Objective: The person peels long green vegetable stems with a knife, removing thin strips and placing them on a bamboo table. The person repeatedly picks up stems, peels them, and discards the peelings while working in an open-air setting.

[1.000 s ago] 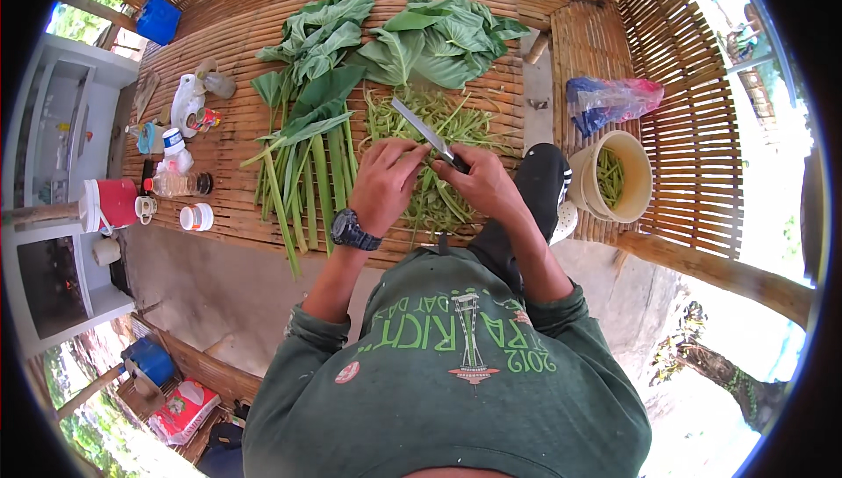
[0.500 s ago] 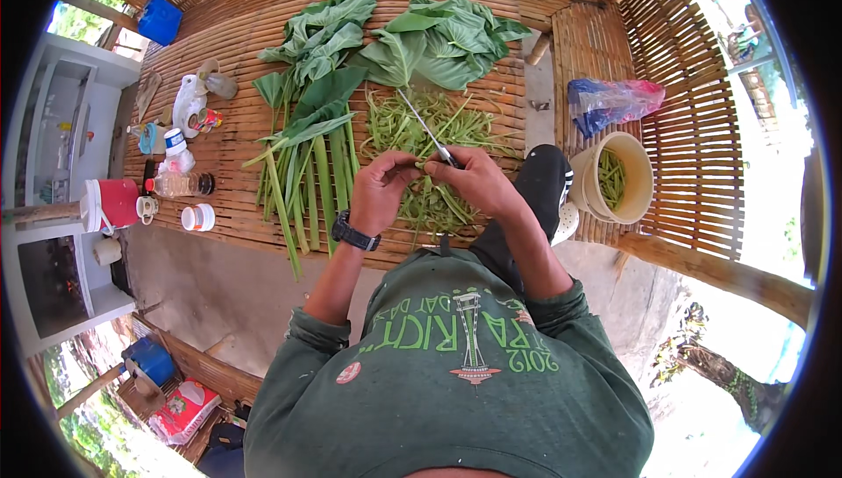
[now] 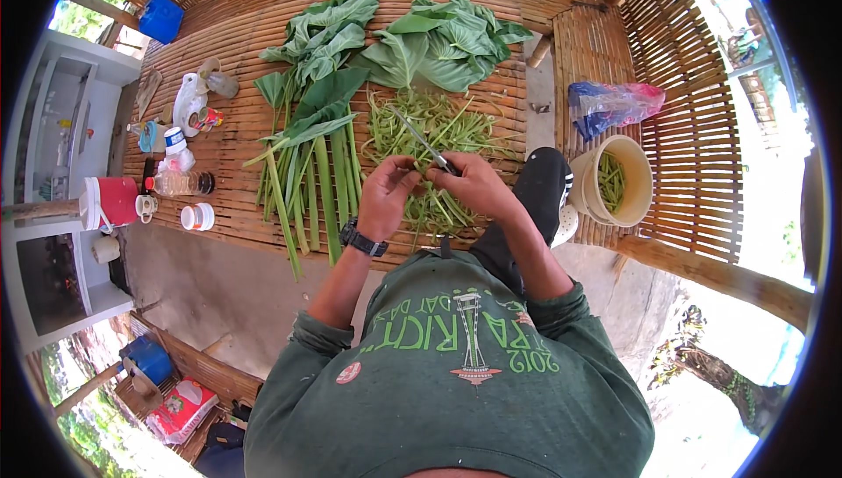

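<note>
A knife [image 3: 416, 134] with a dark handle is gripped in my right hand [image 3: 476, 187], its blade slanting away to the upper left over the peelings. My left hand [image 3: 384, 199], with a dark watch at the wrist, is closed in a pinch close beside the right. A small bit of green stalk [image 3: 424, 165] shows between the fingertips; most of it is hidden. Beneath and beyond both hands lies a heap of thin green peelings [image 3: 465, 127]. Long green stalks [image 3: 322, 184] lie left of my hands, with large green leaves [image 3: 438, 48] farther back.
All this rests on a bamboo-slat platform [image 3: 237, 197]. Right of my knee stands a cream bucket [image 3: 645, 181] holding cut stalks [image 3: 611, 181], with a plastic bag [image 3: 614, 108] behind it. At left are a bottle [image 3: 180, 183], a lidded jar [image 3: 198, 217] and a red cooler [image 3: 111, 203].
The knife has drawn back toward me a little, its tip now lower over the peelings. My left hand has shifted slightly right, and both hands stay close together.
</note>
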`<action>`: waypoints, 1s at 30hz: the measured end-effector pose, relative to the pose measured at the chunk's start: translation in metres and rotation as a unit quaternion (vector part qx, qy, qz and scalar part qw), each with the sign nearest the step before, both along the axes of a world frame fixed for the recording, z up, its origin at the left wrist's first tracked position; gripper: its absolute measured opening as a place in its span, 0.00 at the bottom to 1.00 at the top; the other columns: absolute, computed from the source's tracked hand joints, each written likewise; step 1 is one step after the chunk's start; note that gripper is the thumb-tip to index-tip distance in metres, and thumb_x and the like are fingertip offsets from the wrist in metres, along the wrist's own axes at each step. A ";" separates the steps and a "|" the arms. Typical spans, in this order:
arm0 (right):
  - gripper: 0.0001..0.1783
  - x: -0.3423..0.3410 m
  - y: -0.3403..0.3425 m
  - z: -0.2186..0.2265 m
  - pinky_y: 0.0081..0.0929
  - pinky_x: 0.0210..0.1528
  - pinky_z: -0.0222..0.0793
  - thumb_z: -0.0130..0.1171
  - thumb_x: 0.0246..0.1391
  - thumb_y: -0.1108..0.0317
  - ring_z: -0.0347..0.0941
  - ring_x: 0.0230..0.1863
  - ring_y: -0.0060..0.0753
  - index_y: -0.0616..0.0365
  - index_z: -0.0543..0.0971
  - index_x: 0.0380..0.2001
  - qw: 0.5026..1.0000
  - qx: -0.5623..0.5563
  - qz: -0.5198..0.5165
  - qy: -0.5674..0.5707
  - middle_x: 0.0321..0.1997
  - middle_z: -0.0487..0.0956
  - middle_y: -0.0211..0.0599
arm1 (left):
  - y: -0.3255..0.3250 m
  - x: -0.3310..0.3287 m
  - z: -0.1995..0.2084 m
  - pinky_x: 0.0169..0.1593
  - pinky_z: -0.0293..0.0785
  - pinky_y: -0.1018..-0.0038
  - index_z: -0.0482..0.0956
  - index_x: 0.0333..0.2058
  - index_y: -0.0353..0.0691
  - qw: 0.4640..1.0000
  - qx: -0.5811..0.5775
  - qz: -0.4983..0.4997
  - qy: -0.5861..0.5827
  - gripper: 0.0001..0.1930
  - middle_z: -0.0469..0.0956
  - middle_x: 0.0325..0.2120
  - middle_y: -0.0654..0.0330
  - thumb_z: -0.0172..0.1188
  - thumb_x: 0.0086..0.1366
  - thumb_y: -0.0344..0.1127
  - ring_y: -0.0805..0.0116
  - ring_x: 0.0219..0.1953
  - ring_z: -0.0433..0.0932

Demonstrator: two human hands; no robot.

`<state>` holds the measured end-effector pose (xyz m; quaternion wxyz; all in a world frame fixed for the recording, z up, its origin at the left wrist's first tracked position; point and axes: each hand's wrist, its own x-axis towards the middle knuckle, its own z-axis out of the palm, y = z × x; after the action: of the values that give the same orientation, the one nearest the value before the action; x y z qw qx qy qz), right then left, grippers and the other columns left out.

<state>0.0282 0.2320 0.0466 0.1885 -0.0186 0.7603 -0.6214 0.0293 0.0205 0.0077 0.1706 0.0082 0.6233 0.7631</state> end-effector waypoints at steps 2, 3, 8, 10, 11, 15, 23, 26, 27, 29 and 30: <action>0.14 0.000 -0.004 -0.002 0.29 0.37 0.68 0.64 0.66 0.62 0.70 0.32 0.22 0.65 0.83 0.39 1.000 0.003 -0.007 0.008 0.27 0.77 0.32 | 0.003 0.001 -0.001 0.44 0.84 0.74 0.79 0.53 0.33 0.999 0.032 0.013 -0.015 0.12 0.86 0.42 0.58 0.64 0.73 0.26 0.71 0.38 0.86; 0.14 0.000 -0.005 -0.003 0.29 0.37 0.68 0.64 0.66 0.62 0.70 0.32 0.22 0.65 0.83 0.39 1.000 0.004 -0.010 0.013 0.27 0.77 0.31 | 0.004 0.002 -0.004 0.44 0.84 0.74 0.80 0.53 0.33 0.998 0.049 0.019 -0.019 0.12 0.86 0.42 0.57 0.64 0.73 0.26 0.71 0.38 0.86; 0.15 -0.002 -0.006 -0.005 0.28 0.37 0.68 0.64 0.65 0.61 0.70 0.31 0.22 0.65 0.82 0.39 1.000 -0.012 -0.014 0.012 0.27 0.76 0.30 | -0.002 -0.002 -0.002 0.47 0.86 0.71 0.83 0.50 0.34 0.996 0.066 0.056 -0.024 0.10 0.87 0.44 0.56 0.66 0.72 0.28 0.69 0.41 0.86; 0.15 -0.002 -0.007 -0.001 0.28 0.37 0.67 0.65 0.65 0.60 0.69 0.31 0.22 0.65 0.82 0.39 1.000 -0.001 -0.022 -0.009 0.27 0.76 0.29 | -0.006 -0.004 0.004 0.48 0.86 0.69 0.83 0.49 0.35 0.993 0.078 0.078 -0.039 0.09 0.87 0.44 0.56 0.65 0.73 0.28 0.66 0.43 0.87; 0.15 -0.002 -0.005 0.000 0.28 0.37 0.67 0.65 0.65 0.60 0.69 0.31 0.23 0.64 0.82 0.39 0.999 0.015 -0.026 -0.025 0.27 0.76 0.30 | -0.010 -0.008 0.008 0.48 0.86 0.68 0.83 0.49 0.36 0.991 0.090 0.093 -0.031 0.08 0.87 0.44 0.56 0.65 0.73 0.29 0.66 0.43 0.87; 0.16 -0.004 0.020 -0.023 0.27 0.39 0.69 0.65 0.65 0.58 0.71 0.33 0.21 0.62 0.83 0.40 0.995 0.087 -0.021 -0.039 0.29 0.79 0.29 | -0.055 -0.032 0.031 0.44 0.87 0.68 0.84 0.48 0.40 0.978 0.119 0.168 0.013 0.08 0.87 0.44 0.57 0.66 0.73 0.30 0.67 0.43 0.86; 0.18 -0.002 0.078 -0.100 0.45 0.43 0.74 0.64 0.61 0.57 0.80 0.35 0.46 0.64 0.82 0.38 0.961 0.250 -0.110 -0.034 0.29 0.81 0.49 | -0.155 -0.053 0.082 0.36 0.84 0.72 0.80 0.54 0.42 0.940 0.076 0.307 0.130 0.12 0.86 0.46 0.57 0.63 0.76 0.34 0.64 0.40 0.87; 0.24 -0.003 0.081 -0.128 0.54 0.52 0.75 0.65 0.61 0.52 0.82 0.51 0.60 0.58 0.83 0.51 0.922 0.371 -0.110 -0.017 0.45 0.85 0.55 | -0.162 -0.052 0.096 0.35 0.82 0.73 0.80 0.55 0.41 0.921 0.042 0.349 0.166 0.12 0.86 0.43 0.57 0.63 0.76 0.33 0.66 0.35 0.86; 0.28 0.001 0.079 -0.135 0.53 0.53 0.75 0.66 0.61 0.49 0.81 0.53 0.59 0.56 0.80 0.57 0.914 0.388 -0.116 0.013 0.50 0.83 0.55 | -0.154 -0.053 0.096 0.35 0.82 0.74 0.80 0.55 0.40 0.922 0.011 0.344 0.176 0.12 0.86 0.43 0.57 0.63 0.76 0.33 0.67 0.35 0.86; 0.37 0.009 0.059 -0.122 0.51 0.56 0.75 0.67 0.60 0.44 0.79 0.58 0.58 0.51 0.75 0.67 0.895 0.422 -0.124 0.074 0.60 0.80 0.54 | -0.139 -0.051 0.092 0.36 0.82 0.75 0.80 0.54 0.38 0.921 -0.051 0.335 0.194 0.11 0.87 0.42 0.58 0.63 0.76 0.31 0.69 0.35 0.85; 0.45 0.007 0.050 -0.107 0.51 0.59 0.74 0.65 0.62 0.42 0.75 0.63 0.59 0.48 0.63 0.76 0.911 0.401 -0.091 0.032 0.69 0.74 0.52 | -0.131 -0.049 0.090 0.40 0.83 0.75 0.80 0.53 0.35 0.922 -0.042 0.328 0.202 0.11 0.87 0.43 0.57 0.63 0.74 0.28 0.71 0.36 0.85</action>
<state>0.0357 0.2825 -0.0600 0.0983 0.1081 0.9496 -0.2773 -0.0202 -0.1101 0.0981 -0.2184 -0.0503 0.6434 0.7320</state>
